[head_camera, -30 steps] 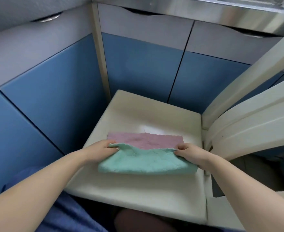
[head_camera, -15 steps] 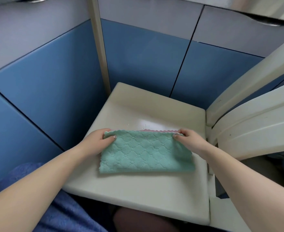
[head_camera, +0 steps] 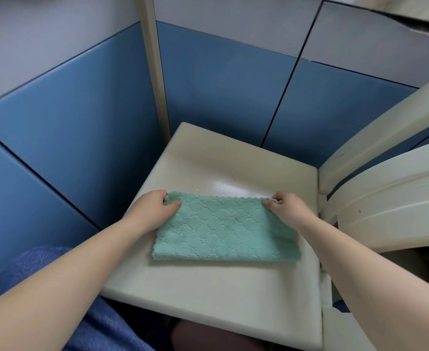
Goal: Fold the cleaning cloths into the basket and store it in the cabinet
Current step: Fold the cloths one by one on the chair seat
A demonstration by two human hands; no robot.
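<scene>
Your left hand pinches the far left corner of the green cloth, thumb on top of the fabric and the other fingers curled over its scalloped edge. Your right hand pinches the far right corner in the same way, thumb pressed on top. The cloth lies folded in half into a flat rectangle on the cream chair seat, its fold along the near side and its wavy edges lined up along the far side between your two hands. It sits about midway across the seat, closer to the right edge. The chair's cream backrest rises to your right, touching the seat at its right side. Blue and grey cabinet doors stand just behind and to the left of the seat, meeting at a beige corner post. Blue fabric shows under your left forearm at the lower left.
</scene>
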